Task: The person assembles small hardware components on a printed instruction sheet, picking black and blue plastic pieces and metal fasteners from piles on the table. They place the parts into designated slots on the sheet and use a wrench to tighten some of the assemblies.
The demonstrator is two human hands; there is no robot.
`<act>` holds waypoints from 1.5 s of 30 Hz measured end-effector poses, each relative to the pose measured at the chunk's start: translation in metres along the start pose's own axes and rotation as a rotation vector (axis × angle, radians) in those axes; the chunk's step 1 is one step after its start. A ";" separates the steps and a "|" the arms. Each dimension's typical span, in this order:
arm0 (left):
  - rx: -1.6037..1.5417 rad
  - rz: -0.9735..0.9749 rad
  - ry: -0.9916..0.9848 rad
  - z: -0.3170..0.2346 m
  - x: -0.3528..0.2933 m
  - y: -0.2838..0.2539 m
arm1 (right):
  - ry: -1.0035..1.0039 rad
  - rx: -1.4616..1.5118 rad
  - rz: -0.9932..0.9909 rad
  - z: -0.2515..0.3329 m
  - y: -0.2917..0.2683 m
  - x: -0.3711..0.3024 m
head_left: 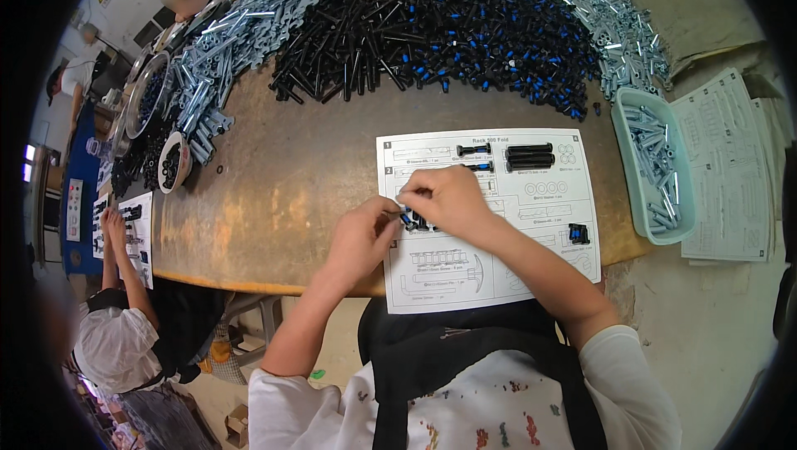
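Observation:
Over a printed parts sheet [440, 284] at the table's front edge, both my hands are close together. My left hand [361, 238] is closed in a pinch at a short black bolt with a blue thread patch [408, 222]. Beside it, another dark bolt [421, 221] lies on the paper, partly hidden by my right hand [452, 201]. The right fingers are bent and pressed together; what they hold, if anything, is hidden. Further up the sheet lie a black bolt with blue patch [474, 150] and thick black bolts [529, 155]. A cluster of short bolts [579, 235] sits at its right side.
Heaps of black bolts [357, 43], blue-patched bolts [506, 43] and silver parts [249, 26] cover the table's far side. A pale green bin [624, 163] of metal tubes stands right, a bowl of black parts [184, 176] left. Another person's hands [114, 226] work at far left.

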State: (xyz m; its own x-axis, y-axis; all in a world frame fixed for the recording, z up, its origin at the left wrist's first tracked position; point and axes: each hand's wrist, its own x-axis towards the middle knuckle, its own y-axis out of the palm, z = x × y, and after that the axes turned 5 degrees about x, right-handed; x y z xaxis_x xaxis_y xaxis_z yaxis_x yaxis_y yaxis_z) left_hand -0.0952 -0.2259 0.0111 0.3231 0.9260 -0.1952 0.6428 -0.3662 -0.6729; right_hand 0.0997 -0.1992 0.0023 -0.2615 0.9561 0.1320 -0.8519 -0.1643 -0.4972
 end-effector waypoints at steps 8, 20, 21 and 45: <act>-0.061 -0.010 0.107 -0.001 -0.006 0.007 | -0.101 -0.333 0.012 0.000 0.007 -0.016; 0.187 -0.156 0.451 -0.002 0.013 0.016 | 0.017 -0.369 0.195 -0.003 -0.025 -0.051; 0.156 -0.123 0.388 -0.003 0.011 0.015 | 0.005 -0.365 0.172 -0.006 -0.024 -0.052; 0.103 0.000 0.298 0.000 0.018 0.018 | -0.059 -0.306 0.117 -0.009 -0.018 -0.049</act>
State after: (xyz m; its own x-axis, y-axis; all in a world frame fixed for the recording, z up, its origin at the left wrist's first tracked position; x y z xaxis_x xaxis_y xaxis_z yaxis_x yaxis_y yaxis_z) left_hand -0.0778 -0.2157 -0.0046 0.5226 0.8525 0.0120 0.5736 -0.3411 -0.7447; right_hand 0.1319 -0.2412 -0.0032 -0.3833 0.9178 0.1037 -0.6413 -0.1836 -0.7450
